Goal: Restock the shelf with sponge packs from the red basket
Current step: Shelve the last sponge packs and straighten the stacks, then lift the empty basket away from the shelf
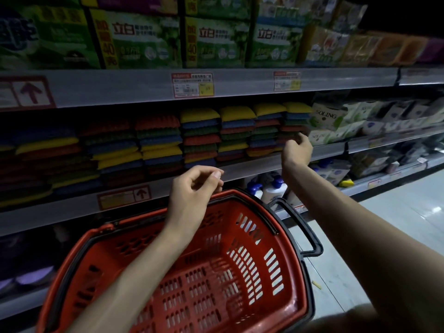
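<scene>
Where SOLING boxes (pixel 326 116) flank sponge packs (pixel 294 121), left hand (pixel 194 191) hangs loose; right hand (pixel 296 151), grip unclear.

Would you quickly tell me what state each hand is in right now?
Left hand: open, loosely curled, holding nothing.
Right hand: at the sponge packs; grip cannot be told.

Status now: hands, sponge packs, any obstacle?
Left hand free above red basket. Right hand at rightmost sponge stack, grip unclear. No packs visible in basket. Nothing in the way.
</scene>
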{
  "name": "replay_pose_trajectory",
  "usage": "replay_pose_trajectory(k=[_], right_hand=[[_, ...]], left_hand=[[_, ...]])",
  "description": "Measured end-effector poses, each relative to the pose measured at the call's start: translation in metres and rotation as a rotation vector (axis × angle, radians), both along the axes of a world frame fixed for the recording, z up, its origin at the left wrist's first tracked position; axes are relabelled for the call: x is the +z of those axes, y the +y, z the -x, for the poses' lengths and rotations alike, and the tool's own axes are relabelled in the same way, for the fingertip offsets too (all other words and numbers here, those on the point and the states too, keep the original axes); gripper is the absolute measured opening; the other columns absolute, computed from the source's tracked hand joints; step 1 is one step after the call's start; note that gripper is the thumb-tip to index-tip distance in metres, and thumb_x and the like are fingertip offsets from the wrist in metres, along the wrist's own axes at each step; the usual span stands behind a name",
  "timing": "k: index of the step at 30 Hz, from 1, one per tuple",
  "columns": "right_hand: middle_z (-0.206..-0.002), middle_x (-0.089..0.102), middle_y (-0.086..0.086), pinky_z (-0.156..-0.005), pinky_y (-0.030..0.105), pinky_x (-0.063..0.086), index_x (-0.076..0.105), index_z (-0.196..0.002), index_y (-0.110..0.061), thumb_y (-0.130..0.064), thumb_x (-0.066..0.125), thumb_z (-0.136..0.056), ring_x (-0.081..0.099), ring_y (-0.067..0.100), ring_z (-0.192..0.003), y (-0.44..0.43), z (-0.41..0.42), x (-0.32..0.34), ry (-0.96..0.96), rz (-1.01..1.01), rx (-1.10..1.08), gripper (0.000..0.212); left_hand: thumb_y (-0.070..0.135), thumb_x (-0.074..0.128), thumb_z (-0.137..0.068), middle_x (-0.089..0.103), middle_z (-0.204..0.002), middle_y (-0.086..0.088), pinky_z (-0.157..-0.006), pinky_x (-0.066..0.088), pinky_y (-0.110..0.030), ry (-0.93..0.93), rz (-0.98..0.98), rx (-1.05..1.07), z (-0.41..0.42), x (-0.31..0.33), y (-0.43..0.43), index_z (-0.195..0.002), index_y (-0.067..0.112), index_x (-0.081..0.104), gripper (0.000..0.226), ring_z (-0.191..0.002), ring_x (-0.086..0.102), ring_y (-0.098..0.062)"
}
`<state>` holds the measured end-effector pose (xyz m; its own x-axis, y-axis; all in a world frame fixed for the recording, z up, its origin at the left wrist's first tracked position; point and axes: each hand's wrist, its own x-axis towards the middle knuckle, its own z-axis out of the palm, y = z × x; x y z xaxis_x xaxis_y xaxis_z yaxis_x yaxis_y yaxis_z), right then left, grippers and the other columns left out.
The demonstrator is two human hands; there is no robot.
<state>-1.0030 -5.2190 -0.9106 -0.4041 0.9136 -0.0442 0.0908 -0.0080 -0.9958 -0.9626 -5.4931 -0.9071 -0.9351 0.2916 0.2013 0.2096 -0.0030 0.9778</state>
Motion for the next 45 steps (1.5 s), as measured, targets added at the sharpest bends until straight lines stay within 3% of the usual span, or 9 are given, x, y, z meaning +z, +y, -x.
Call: replay_pose_trajectory(k=[6, 11, 14, 17, 25, 30, 32, 36, 45], right_hand=[[-0.155, 0.046, 0.013, -0.108, 0.026, 0.035, 0.038, -0.156, -0.011, -0.002, 0.041, -0.093, 0.048, 0.028, -0.138, 0.0, 0.001, -0.001, -0.1, -0.081, 0.118, 0.063], [-0.153, 0.048, 0.016, -0.117, 0.046, 0.039, 0.035, -0.157, -0.012, -0.011, 0.041, -0.081, 0.045, 0.034, -0.139, -0.002, 0.0, 0.003, -0.196, -0.155, 0.155, 0.076], [-0.144, 0.058, 0.013, -0.11, 0.049, 0.046, 0.043, -0.152, -0.017, -0.021, 0.039, -0.067, 0.053, 0.036, -0.13, 0.015, 0.006, -0.006, -0.236, -0.184, 0.159, 0.086], [-0.113, 0.059, 0.005, -0.086, 0.042, 0.048, 0.048, -0.143, -0.02, -0.024, 0.043, -0.062, 0.055, 0.027, -0.102, 0.05, 0.022, -0.036, -0.276, -0.18, 0.203, 0.081], [-0.134, 0.06, 0.006, -0.099, 0.049, 0.055, 0.048, -0.148, -0.014, -0.003, 0.054, -0.086, 0.063, 0.023, -0.108, -0.022, -0.035, 0.017, -0.219, -0.293, 0.333, 0.064], [-0.128, 0.062, 0.006, -0.084, 0.043, 0.059, 0.055, -0.143, -0.018, 0.001, 0.055, -0.094, 0.067, 0.021, -0.09, -0.058, -0.069, 0.031, -0.201, -0.439, 0.495, 0.053], [-0.126, 0.063, 0.005, -0.08, 0.038, 0.059, 0.057, -0.141, -0.019, -0.001, 0.057, -0.095, 0.066, 0.013, -0.093, -0.069, -0.083, 0.032, -0.194, -0.433, 0.539, 0.05], [-0.128, 0.061, 0.003, -0.1, 0.042, 0.054, 0.059, -0.137, -0.02, -0.002, 0.058, -0.096, 0.058, 0.02, -0.122, -0.09, -0.109, 0.035, -0.178, -0.417, 0.614, 0.045], [-0.123, 0.065, 0.0, -0.101, 0.039, 0.054, 0.063, -0.133, -0.02, -0.005, 0.06, -0.095, 0.061, 0.015, -0.118, -0.148, -0.158, 0.072, -0.129, -0.552, 0.728, 0.041]], left_hand=[[0.023, 0.063, -0.1, 0.076, -0.087, 0.0, -0.086, 0.06, -0.032, -0.021, 0.003, 0.015, -0.003, -0.001, -0.002, -0.099, 0.021, 0.076, 0.014, -0.086, 0.073, -0.011], [0.023, 0.063, -0.1, 0.077, -0.086, 0.001, -0.088, 0.06, -0.036, -0.044, -0.015, 0.022, -0.005, -0.001, -0.005, -0.097, 0.021, 0.077, 0.014, -0.086, 0.073, -0.012], [0.022, 0.063, -0.1, 0.077, -0.086, 0.0, -0.087, 0.061, -0.037, -0.05, -0.021, 0.024, -0.005, 0.0, -0.007, -0.097, 0.02, 0.077, 0.015, -0.086, 0.073, -0.013], [0.024, 0.062, -0.101, 0.077, -0.088, 0.001, -0.087, 0.061, -0.037, -0.049, -0.02, 0.024, -0.005, 0.001, -0.01, -0.098, 0.021, 0.077, 0.015, -0.087, 0.073, -0.012], [0.022, 0.064, -0.099, 0.076, -0.087, 0.005, -0.085, 0.057, -0.027, 0.058, 0.099, 0.027, -0.009, -0.003, -0.037, -0.098, 0.023, 0.076, 0.012, -0.087, 0.071, -0.007], [0.024, 0.065, -0.099, 0.073, -0.096, 0.016, -0.08, 0.045, -0.005, 0.146, 0.233, 0.033, -0.021, -0.003, -0.07, -0.101, 0.029, 0.074, 0.01, -0.096, 0.065, 0.005], [0.024, 0.066, -0.099, 0.072, -0.099, 0.017, -0.08, 0.047, -0.008, 0.161, 0.247, 0.047, -0.027, -0.001, -0.083, -0.103, 0.029, 0.073, 0.01, -0.096, 0.065, 0.005], [0.023, 0.067, -0.098, 0.072, -0.101, 0.015, -0.082, 0.051, -0.015, 0.163, 0.238, 0.074, -0.041, 0.005, -0.102, -0.105, 0.028, 0.073, 0.011, -0.096, 0.067, 0.002], [0.027, 0.068, -0.097, 0.071, -0.103, 0.012, -0.085, 0.055, -0.024, 0.231, 0.234, 0.086, -0.078, 0.043, -0.128, -0.11, 0.028, 0.07, 0.013, -0.097, 0.067, -0.001]])
